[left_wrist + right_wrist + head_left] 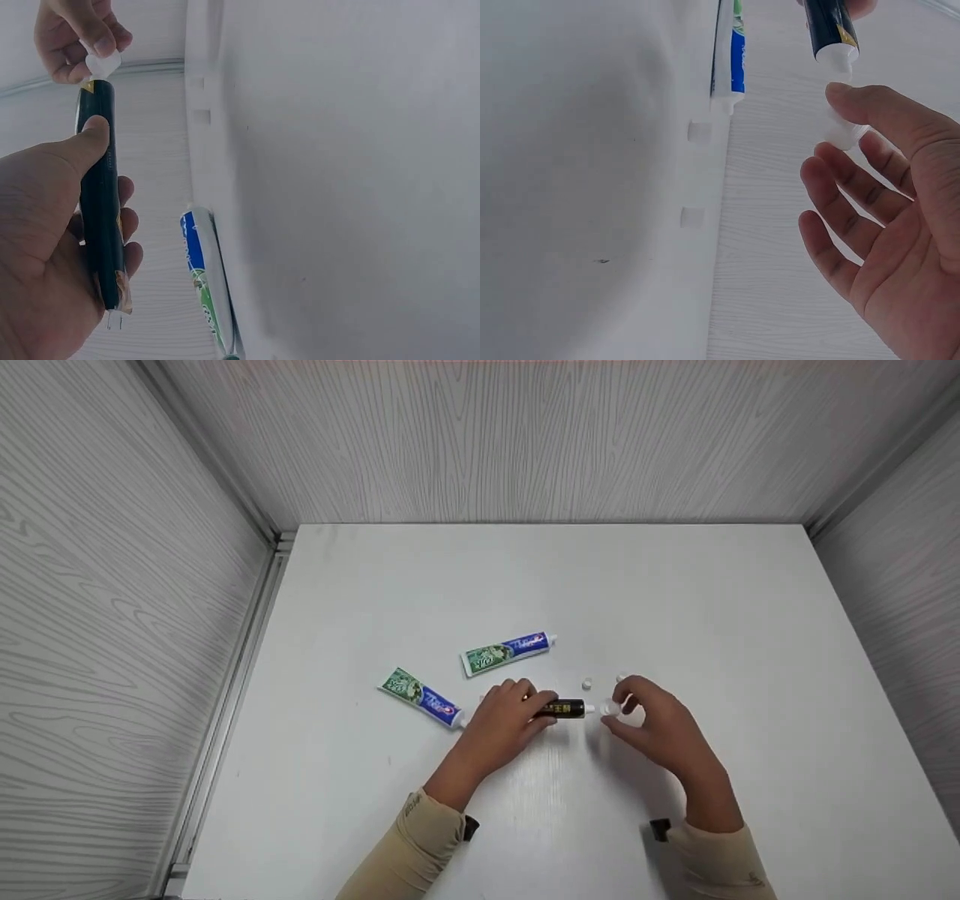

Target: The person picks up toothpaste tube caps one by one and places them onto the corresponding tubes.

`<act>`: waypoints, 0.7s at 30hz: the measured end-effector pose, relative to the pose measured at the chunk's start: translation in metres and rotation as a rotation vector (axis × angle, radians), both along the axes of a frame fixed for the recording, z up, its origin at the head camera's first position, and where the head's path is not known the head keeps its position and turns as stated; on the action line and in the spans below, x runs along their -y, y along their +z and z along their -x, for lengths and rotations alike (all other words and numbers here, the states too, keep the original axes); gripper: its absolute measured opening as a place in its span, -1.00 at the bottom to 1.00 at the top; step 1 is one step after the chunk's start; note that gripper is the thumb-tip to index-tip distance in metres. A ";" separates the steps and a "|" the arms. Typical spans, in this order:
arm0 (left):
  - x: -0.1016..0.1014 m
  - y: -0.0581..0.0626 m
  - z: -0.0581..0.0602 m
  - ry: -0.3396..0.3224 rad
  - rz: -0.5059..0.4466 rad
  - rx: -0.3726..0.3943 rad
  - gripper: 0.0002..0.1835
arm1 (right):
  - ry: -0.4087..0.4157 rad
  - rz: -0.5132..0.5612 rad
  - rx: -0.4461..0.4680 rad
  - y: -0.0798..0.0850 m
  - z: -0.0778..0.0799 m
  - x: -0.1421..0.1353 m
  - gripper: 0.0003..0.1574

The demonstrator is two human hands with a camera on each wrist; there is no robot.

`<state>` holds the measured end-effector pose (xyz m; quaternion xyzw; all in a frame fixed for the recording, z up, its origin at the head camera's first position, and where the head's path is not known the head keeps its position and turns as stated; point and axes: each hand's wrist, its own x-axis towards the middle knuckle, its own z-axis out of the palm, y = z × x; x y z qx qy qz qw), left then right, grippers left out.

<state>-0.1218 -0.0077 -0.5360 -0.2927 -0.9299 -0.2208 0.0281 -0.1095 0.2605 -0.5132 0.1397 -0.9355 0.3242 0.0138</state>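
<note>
My left hand grips a black tube with gold lettering, its fingers and thumb wrapped round the body. The tube's white nozzle points toward my right hand. Between thumb and fingertips, that hand pinches a whitish translucent cap. In the head view a narrow gap shows between cap and nozzle. Two green and blue toothpaste tubes lie on the table: one left of my left hand, with its nozzle end beside the wrist, the other beyond that hand.
A small white cap lies on the white table just beyond the nozzle. Another small white cap sits right by the fingers of my right hand. Panels with a wood-grain pattern stand behind the table and on both sides.
</note>
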 end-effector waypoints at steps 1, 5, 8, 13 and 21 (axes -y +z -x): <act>0.000 0.001 -0.001 0.000 -0.002 -0.003 -0.61 | 0.005 0.005 -0.011 0.001 -0.001 0.000 -0.59; 0.001 0.006 -0.003 -0.003 -0.023 -0.012 -0.60 | 0.031 0.013 -0.058 0.004 -0.003 0.002 -0.59; 0.002 0.009 -0.004 -0.013 -0.047 -0.026 -0.61 | 0.052 0.005 -0.094 0.005 -0.005 0.002 -0.58; 0.003 0.010 -0.005 -0.036 -0.070 -0.054 -0.60 | 0.087 0.004 -0.152 0.009 -0.007 0.002 -0.58; 0.004 0.011 -0.005 -0.033 -0.072 -0.102 -0.61 | 0.106 0.003 -0.185 0.014 -0.009 0.006 -0.58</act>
